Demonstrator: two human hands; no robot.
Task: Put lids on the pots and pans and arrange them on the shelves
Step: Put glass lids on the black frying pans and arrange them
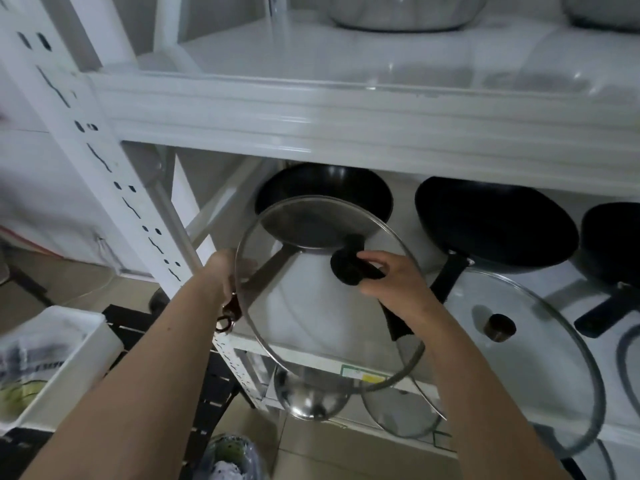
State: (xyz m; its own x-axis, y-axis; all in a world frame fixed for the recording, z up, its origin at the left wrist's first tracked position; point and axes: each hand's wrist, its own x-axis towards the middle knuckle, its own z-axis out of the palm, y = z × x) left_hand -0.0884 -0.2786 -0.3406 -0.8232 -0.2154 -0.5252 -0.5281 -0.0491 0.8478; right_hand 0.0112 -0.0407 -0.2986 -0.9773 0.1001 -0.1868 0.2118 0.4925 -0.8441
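The right hand pinches the black knob of a glass lid, tilted before the middle shelf. The left hand grips the handle of the black frying pan beyond it. Next, the lid probably needs levelling and centring over that pan.

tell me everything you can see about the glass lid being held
The glass lid is round and clear with a thin metal rim and a black knob at its centre. It is held tilted in front of the middle shelf, its top edge over the leftmost black pan. The right hand grips the knob; the left hand is at the lid's left rim, by that pan's metal handle. The pan, handle and shelf show through the glass. It is not on any pan yet.
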